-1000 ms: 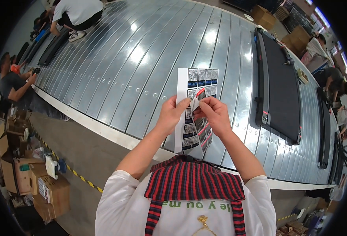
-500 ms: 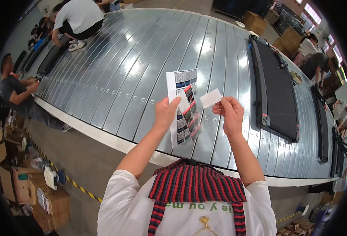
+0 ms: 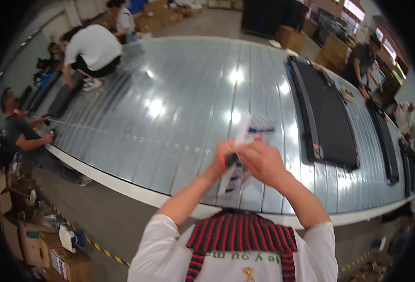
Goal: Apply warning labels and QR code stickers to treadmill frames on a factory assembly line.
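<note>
Over the metal slat surface, my left hand grips the sticker sheets, white with dark printed blocks and blurred by motion. A dark label with red shows between my two hands. My right hand is closed in a pinch right against the sheets, touching or nearly touching my left fingers. What its fingertips hold is hidden.
A long black panel with a rail lies on the metal table to the right, with another black bar beyond. One person crouches on the table at far left; others work around it. Cardboard boxes stand lower left.
My right hand has moved left from beside the sheets to meet my left hand. The small white piece it held is out of sight. The sheets have shifted right and tilted.
</note>
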A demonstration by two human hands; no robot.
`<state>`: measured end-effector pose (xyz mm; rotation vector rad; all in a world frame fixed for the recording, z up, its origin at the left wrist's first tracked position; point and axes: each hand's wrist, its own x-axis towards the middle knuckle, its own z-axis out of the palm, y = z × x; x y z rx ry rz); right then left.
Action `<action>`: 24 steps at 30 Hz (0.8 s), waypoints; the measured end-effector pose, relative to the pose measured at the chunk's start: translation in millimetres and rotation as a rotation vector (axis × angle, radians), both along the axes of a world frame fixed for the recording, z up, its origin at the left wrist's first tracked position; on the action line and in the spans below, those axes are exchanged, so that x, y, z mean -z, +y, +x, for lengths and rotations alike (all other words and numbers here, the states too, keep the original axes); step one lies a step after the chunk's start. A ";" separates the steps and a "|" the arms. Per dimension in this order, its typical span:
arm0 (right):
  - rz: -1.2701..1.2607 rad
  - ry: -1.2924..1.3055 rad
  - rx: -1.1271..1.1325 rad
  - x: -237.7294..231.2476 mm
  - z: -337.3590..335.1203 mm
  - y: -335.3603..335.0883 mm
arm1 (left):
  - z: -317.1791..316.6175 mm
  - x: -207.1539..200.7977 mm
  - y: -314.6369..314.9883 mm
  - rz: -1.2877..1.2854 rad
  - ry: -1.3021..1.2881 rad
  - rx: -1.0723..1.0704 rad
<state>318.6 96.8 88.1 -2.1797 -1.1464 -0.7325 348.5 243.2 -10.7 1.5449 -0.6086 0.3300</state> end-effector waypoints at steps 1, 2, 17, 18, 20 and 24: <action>-0.110 0.024 0.014 3.0 0.7 -5.9 | -3.8 -6.5 -7.0 0.028 0.133 0.018; -0.222 0.051 0.032 3.3 0.9 -10.8 | -9.9 -16.1 -12.8 0.053 0.272 0.034; 0.270 0.128 -0.055 -12.2 6.4 -149.2 | -40.1 -54.0 -70.8 0.231 0.603 -0.181; 0.335 0.062 0.041 -16.6 8.4 -168.7 | -44.6 -60.4 -82.0 0.464 0.546 -0.146; 0.245 0.078 0.111 -15.7 10.2 -208.5 | -53.3 -69.2 -109.0 0.509 0.538 -0.091; 0.112 0.511 -0.105 -2.8 4.1 -272.4 | -56.4 -66.5 -168.3 0.505 0.523 0.103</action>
